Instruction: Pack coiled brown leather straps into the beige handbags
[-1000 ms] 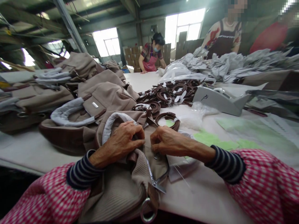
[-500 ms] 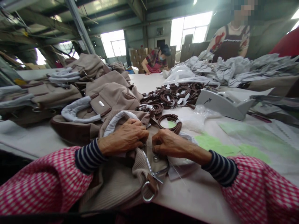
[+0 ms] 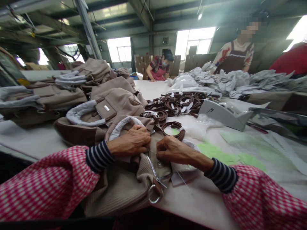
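A taupe ribbed bag (image 3: pixel 120 188) lies in front of me, its silver zipper (image 3: pixel 152 166) partly open and a metal ring (image 3: pixel 154 194) at its near end. My left hand (image 3: pixel 131 140) is closed at the bag's upper edge, beside a paper-wrapped handle (image 3: pixel 123 125). Its fingertips pinch something at the zipper's far end, too small to make out. My right hand (image 3: pixel 174 150) is closed just to the right, over the bag's side, with thin thread-like strands near it. What its fingertips hold is hidden. A coiled brown strap (image 3: pixel 181 131) lies just beyond it.
More taupe bags (image 3: pixel 122 102) are piled at the left. Brown straps (image 3: pixel 171 103) lie beyond my hands. A grey tape dispenser (image 3: pixel 220 113), green slips (image 3: pixel 216 151) and crumpled wrapping (image 3: pixel 240 80) are at the right. Two people (image 3: pixel 159 67) (image 3: pixel 233 57) stand across the table.
The view has tilted up slightly. Both hands remain closed at the same part of the bag, with little visible shift between them.
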Demonstrator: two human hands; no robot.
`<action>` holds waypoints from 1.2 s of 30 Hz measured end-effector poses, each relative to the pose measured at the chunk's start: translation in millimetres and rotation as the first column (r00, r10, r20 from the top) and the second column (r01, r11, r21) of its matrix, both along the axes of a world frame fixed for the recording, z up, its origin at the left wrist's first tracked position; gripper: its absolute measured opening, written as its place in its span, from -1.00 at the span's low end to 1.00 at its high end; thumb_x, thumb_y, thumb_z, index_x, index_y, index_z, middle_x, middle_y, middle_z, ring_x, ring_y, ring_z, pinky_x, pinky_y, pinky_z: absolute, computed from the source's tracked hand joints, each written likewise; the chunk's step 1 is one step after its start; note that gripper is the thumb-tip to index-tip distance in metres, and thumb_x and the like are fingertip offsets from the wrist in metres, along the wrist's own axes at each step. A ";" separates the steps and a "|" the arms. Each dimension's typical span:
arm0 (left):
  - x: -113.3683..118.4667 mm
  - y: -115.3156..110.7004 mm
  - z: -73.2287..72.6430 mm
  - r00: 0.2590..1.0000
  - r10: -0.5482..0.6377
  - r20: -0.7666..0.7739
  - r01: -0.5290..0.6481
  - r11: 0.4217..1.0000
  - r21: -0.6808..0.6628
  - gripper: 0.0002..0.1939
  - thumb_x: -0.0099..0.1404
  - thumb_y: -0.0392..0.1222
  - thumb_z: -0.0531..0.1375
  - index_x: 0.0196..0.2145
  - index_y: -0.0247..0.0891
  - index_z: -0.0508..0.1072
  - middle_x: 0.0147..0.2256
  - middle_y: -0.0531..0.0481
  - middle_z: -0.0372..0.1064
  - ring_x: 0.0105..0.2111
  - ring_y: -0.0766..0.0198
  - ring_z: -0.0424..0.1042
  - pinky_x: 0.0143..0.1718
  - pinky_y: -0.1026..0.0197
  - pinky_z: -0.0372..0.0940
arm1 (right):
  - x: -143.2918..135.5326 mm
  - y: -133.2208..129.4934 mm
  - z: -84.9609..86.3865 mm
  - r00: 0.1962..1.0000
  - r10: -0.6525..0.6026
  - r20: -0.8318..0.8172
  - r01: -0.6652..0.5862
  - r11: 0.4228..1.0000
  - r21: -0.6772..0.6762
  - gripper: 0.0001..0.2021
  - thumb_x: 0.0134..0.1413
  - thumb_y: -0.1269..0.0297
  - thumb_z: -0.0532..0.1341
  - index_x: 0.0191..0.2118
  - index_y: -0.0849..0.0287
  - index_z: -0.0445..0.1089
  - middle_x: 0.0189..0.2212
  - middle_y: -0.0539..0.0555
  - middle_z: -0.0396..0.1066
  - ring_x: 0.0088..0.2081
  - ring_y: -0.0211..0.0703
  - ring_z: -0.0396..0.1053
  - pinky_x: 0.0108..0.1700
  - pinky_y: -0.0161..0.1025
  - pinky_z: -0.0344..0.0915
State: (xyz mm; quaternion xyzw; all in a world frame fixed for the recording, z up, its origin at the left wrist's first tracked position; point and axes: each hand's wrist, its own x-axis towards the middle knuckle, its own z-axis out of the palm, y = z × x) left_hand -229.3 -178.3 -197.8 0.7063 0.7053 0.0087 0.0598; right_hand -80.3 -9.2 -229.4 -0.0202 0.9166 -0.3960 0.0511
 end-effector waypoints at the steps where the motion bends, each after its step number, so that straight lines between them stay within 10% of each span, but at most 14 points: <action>1: -0.9 -1.2 -0.4 1.000 0.010 0.029 -0.010 1.000 0.010 -0.92 0.42 -0.30 0.20 -0.29 -0.26 0.43 -0.23 -0.03 0.43 -0.07 0.08 0.31 0.13 0.01 0.04 | 0.5 0.1 0.1 1.000 -0.004 0.002 0.004 1.000 -0.009 -0.82 0.00 0.46 0.18 -0.55 0.21 0.20 -0.60 -0.13 0.11 -0.51 -0.37 0.04 -0.44 -0.26 -0.10; 36: -9.2 -12.9 -19.5 0.985 0.051 0.162 -0.077 0.985 0.157 -0.84 0.53 -0.19 0.11 -0.21 -0.21 0.46 -0.19 -0.02 0.39 -0.06 0.09 0.30 0.13 0.01 0.04 | -0.5 1.7 6.8 0.996 -0.027 0.090 0.036 0.993 -0.108 -0.92 -0.02 0.42 0.20 -0.49 0.25 0.38 -0.59 -0.12 0.17 -0.52 -0.37 0.02 -0.48 -0.27 -0.10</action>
